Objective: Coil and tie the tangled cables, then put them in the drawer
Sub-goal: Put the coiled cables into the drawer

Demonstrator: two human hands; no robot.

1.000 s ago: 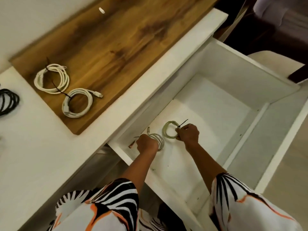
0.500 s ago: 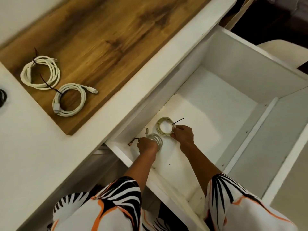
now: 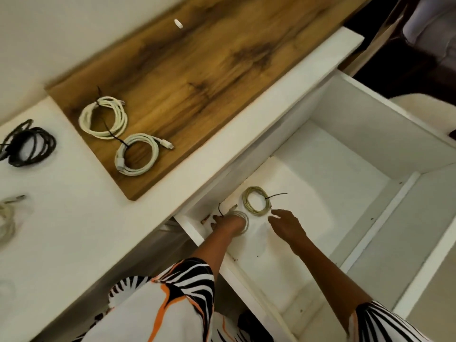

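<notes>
A white table (image 3: 74, 243) with a dark wooden panel (image 3: 197, 82) set into its top runs along a pale wall, and below its front edge a white drawer (image 3: 357, 149) stands pulled out. Inside the drawer, near its left front corner, lie two small coiled cables. The greenish coil (image 3: 256, 200) lies flat on the drawer floor, tied with a black tie (image 3: 276, 195) whose tail sticks out to the right. The grey coil (image 3: 243, 222) lies just beside it toward the front, partly covered by the left hand (image 3: 228, 223), which rests on it with fingers bent down at its edge; whether they actually grip the cable cannot be told. The right hand (image 3: 287, 224) hovers just right of the greenish coil, fingers loosely spread and holding nothing, fingertips close to the coil without touching it.

On the wooden panel lie two tied white cable coils, one (image 3: 103, 117) toward the wall and one (image 3: 137, 154) nearer the front, touching each other. On the white table further left sits a black coiled cable (image 3: 29, 146), and a pale, blurred cable (image 3: 6, 218) lies at the left edge. Both arms wear sleeves (image 3: 177, 292) striped in black, white and orange.
</notes>
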